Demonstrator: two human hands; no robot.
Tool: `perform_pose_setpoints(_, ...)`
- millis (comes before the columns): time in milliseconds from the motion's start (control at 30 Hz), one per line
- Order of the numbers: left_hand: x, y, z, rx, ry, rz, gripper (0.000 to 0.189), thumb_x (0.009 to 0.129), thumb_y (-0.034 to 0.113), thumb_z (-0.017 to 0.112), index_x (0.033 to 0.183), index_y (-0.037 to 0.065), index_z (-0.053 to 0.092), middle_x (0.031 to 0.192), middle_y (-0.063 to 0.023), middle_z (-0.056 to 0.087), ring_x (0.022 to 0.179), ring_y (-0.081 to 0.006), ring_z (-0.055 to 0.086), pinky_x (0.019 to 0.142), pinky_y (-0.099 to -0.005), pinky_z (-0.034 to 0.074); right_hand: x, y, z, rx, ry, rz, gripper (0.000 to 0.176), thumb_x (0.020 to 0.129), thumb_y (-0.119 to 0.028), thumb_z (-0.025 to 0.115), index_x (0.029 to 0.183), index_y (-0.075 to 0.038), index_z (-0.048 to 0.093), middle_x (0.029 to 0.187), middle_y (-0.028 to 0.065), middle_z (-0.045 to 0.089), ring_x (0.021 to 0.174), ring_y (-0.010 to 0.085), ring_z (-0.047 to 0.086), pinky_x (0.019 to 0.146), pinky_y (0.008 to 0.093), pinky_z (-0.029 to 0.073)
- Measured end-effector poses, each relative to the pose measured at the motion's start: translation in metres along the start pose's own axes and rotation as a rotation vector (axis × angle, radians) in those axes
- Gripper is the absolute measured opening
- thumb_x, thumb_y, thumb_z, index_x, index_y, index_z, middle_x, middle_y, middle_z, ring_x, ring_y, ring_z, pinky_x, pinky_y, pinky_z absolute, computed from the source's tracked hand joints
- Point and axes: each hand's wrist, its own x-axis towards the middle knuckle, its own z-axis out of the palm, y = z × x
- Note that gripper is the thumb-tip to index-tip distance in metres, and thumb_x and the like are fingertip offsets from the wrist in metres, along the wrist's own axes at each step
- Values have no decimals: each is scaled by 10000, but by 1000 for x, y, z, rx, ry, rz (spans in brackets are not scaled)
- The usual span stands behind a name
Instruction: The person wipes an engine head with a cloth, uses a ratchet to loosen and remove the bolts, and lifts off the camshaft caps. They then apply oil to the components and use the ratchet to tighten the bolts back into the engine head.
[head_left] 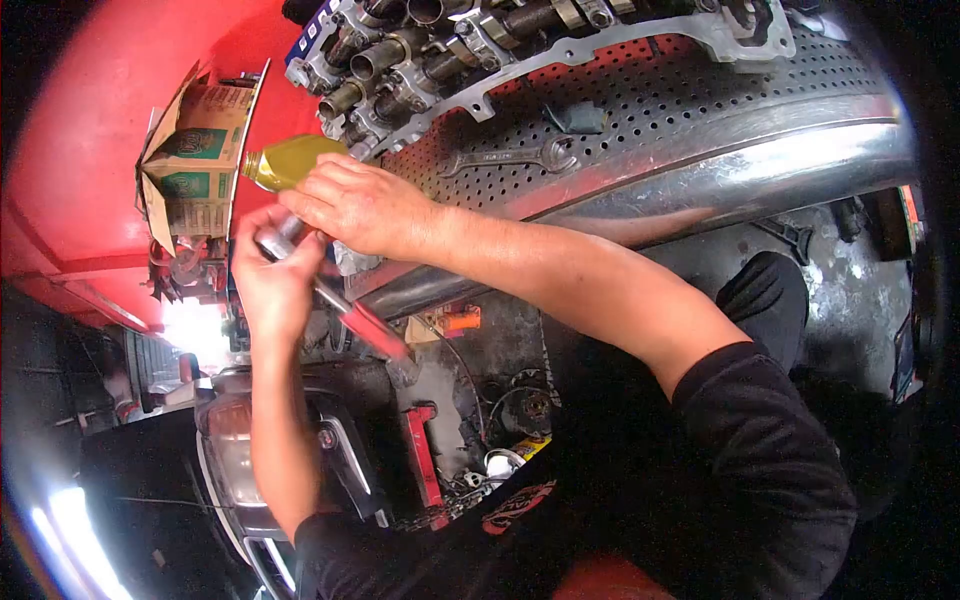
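Both hands meet at the metal head of a ratchet with a red handle [372,329], which slants down to the right and is blurred at its end. My left hand [275,285] is closed around the head end. From above, my right hand [362,208] curls its fingers over a grey metal socket [290,232] at that head; the fingers partly hide it. Just beyond my right knuckles is a yellow bottle [300,160], its neck pointing left in view. An open cardboard box [195,165] with green marks lies farther left.
An engine cylinder head [450,65] rests on a perforated metal bench [680,110] with a rounded shiny edge. On it lie a wrench [515,157] and a small dark part [582,119]. Below are a vehicle front [232,450], a red metal bar [422,455] and floor clutter.
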Motion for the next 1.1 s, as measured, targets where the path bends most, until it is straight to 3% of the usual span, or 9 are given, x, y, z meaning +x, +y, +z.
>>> perform_pose_setpoints(167,11,-53,-19,567,-72,786,647,719,-82,686,1319,97,523,993,-140,624,870,-298,647,731,-382,520,-6,1,-6,53,-95,14,283,779,-144,608,1047,-56,630,942,60,626,909,273,614,856,381,503)
perform_pose_setpoints(267,7,-41,-8,346,45,422,535,789,-55,662,1293,40,507,889,-125,619,738,-273,655,674,-398,536,-4,4,-6,95,-80,24,280,776,-144,605,1041,-56,627,941,60,627,917,278,615,858,383,504)
perform_pose_setpoints(433,0,-5,-12,-873,-320,-870,284,808,21,688,1036,-61,539,749,-117,634,520,-199,635,475,-335,542,-6,4,3,60,-102,21,299,782,-151,594,1064,-57,621,971,63,629,940,268,616,872,384,505)
perform_pose_setpoints(500,-1,-4,-14,-829,-329,-763,316,801,26,695,1073,-37,547,796,-117,645,569,-207,649,537,-363,557,-3,0,-5,86,-108,74,315,789,-152,589,1087,-49,613,1008,78,630,953,267,614,885,391,502)
perform_pose_setpoints(700,17,-22,-20,626,0,819,471,687,1,753,1124,54,584,833,-125,580,854,-336,632,769,-431,526,-4,3,-5,7,-53,-28,273,806,-138,581,1057,-32,606,968,96,626,955,277,618,897,401,495)
perform_pose_setpoints(800,10,-27,-16,510,4,614,373,782,22,716,1133,22,589,827,-115,625,740,-292,668,651,-365,533,-4,8,-6,43,-184,24,240,805,-135,582,1025,-45,616,919,79,633,940,272,629,879,394,497)
perform_pose_setpoints(900,2,4,-10,-191,-194,-485,311,807,34,719,1092,-13,602,793,-76,644,637,-196,656,574,-326,536,-1,9,-2,52,-120,60,221,800,-140,585,1003,-61,621,889,63,633,923,265,634,861,387,500)
perform_pose_setpoints(967,-3,8,-13,-602,-282,-729,293,810,25,720,1048,-53,568,782,-74,655,596,-157,656,512,-293,509,0,8,-1,42,-144,50,223,800,-144,584,1006,-68,621,891,57,632,924,264,634,858,389,503)
perform_pose_setpoints(1100,-4,-12,-13,365,-147,119,281,754,26,735,961,10,546,771,-98,639,653,-285,648,597,-361,530,1,3,-5,22,-54,12,268,805,-160,589,1045,-47,624,920,81,643,928,269,635,872,409,499)
